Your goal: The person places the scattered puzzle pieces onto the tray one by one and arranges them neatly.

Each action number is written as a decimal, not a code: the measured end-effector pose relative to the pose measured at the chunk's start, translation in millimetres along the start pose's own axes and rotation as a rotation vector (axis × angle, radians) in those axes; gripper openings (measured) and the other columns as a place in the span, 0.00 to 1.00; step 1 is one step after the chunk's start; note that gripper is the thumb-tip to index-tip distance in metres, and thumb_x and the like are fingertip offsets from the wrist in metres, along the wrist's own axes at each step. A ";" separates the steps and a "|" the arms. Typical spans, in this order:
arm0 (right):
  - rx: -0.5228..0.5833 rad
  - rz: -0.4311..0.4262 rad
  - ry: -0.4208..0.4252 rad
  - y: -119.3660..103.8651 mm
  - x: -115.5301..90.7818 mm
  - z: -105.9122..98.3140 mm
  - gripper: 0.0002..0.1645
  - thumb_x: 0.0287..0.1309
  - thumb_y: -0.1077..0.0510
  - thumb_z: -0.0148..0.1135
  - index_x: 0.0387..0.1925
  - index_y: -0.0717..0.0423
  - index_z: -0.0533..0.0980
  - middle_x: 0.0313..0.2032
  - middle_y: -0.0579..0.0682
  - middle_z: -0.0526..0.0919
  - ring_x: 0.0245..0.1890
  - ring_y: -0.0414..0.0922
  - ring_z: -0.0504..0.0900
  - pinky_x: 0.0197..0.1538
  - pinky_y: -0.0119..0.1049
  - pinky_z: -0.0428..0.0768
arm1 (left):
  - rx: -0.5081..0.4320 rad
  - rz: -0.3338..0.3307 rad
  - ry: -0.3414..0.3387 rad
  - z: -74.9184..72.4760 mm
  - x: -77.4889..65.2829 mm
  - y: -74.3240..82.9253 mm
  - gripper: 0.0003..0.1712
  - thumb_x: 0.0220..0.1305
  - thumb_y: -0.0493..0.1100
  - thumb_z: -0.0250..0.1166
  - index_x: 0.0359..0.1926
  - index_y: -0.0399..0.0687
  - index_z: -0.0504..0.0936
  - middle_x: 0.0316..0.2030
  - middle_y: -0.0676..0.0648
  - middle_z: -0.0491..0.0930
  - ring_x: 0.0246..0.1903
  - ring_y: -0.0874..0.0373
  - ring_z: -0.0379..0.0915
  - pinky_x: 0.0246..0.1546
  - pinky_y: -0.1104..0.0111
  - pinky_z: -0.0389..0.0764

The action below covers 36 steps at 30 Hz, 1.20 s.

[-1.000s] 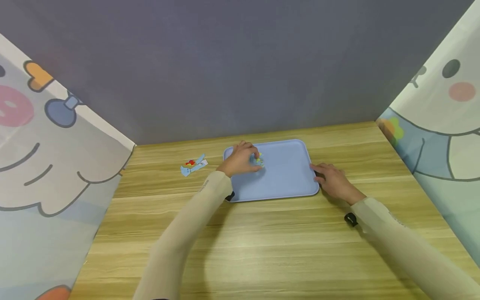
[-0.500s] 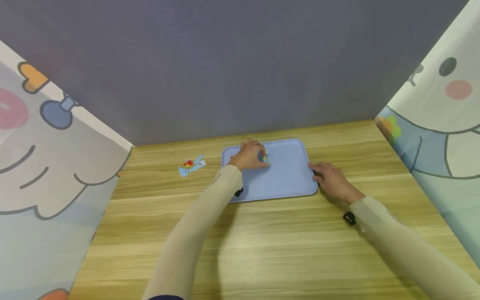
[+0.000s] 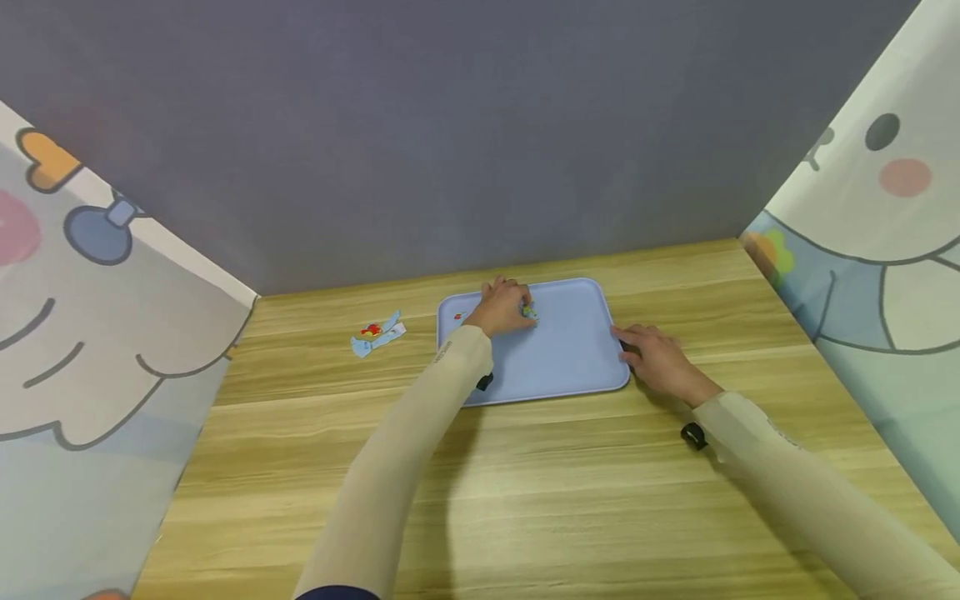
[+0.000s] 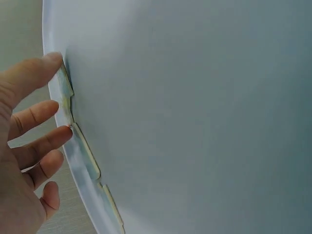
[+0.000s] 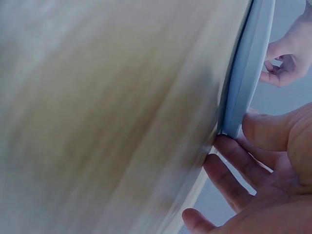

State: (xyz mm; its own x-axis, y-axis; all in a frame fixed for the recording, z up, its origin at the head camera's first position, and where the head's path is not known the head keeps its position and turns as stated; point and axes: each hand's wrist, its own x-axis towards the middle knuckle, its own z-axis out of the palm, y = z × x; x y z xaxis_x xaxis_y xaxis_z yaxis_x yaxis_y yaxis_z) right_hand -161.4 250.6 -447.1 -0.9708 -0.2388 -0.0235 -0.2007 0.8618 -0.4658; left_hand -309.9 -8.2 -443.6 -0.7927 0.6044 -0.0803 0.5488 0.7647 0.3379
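Observation:
A light blue tray [image 3: 558, 358] lies on the wooden table. My left hand [image 3: 501, 310] reaches over its far left part, with thumb and fingertips around a small printed puzzle piece [image 3: 529, 312] in blue, yellow and green. In the left wrist view, thin flat pieces [image 4: 87, 151] lie in a row beside the tray's edge, and the thumb touches the end one. My right hand [image 3: 660, 360] holds the tray's right side. The right wrist view has its thumb on the rim [image 5: 243, 63] and fingertips beneath. Another piece with a red print [image 3: 459, 317] lies in the tray, partly hidden by the left hand.
Several loose light blue pieces [image 3: 378, 333], one area printed red, lie on the wooden table [image 3: 540, 492] left of the tray. A grey wall [image 3: 480, 142] stands behind the table. Cartoon-printed panels [image 3: 105, 325] flank both sides.
My left hand has shifted right across the tray along with the puzzle piece, uncovering the red-printed piece at the tray's left. The right hand stays on the tray's side. The head view has turned slightly.

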 end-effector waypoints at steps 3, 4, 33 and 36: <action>0.000 -0.004 0.000 -0.2 0.7 0.6 0.29 0.63 0.64 0.56 0.64 0.66 0.64 0.56 0.66 0.70 0.56 0.64 0.65 0.51 0.65 0.60 | -0.001 -0.016 -0.002 1.1 0.8 -1.3 0.20 0.53 0.55 0.71 0.45 0.54 0.79 0.45 0.54 0.75 0.48 0.56 0.59 0.48 0.59 0.53; -0.002 -0.004 -0.001 0.0 0.8 0.7 0.29 0.63 0.64 0.56 0.65 0.66 0.64 0.56 0.65 0.70 0.56 0.64 0.65 0.51 0.65 0.60 | -0.004 -0.017 -0.004 1.3 1.0 -1.7 0.20 0.53 0.55 0.71 0.45 0.54 0.79 0.45 0.54 0.75 0.48 0.56 0.59 0.48 0.59 0.53; 0.010 -0.017 -0.002 -2.1 -1.1 -0.7 0.29 0.62 0.65 0.56 0.64 0.68 0.64 0.57 0.67 0.69 0.57 0.66 0.64 0.52 0.66 0.60 | -0.034 -0.075 0.068 -51.3 -62.4 -56.4 0.25 0.58 0.51 0.67 0.55 0.47 0.76 0.60 0.45 0.68 0.66 0.39 0.48 0.62 0.44 0.45; 0.021 -0.023 -0.003 -3.4 -1.2 -1.2 0.29 0.62 0.66 0.56 0.64 0.69 0.64 0.56 0.68 0.69 0.56 0.67 0.64 0.54 0.65 0.60 | -0.054 -0.101 0.076 -56.3 -71.2 -66.5 0.25 0.58 0.51 0.67 0.55 0.49 0.76 0.61 0.44 0.67 0.66 0.41 0.48 0.62 0.43 0.46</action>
State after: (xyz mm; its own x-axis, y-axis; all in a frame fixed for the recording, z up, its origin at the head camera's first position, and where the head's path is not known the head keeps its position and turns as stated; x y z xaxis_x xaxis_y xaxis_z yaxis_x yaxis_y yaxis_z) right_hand -159.7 248.6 -444.4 -0.9656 -0.2596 -0.0154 -0.2199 0.8467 -0.4844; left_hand -304.9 -114.7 -407.5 -0.8620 0.5048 -0.0458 0.4519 0.8062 0.3818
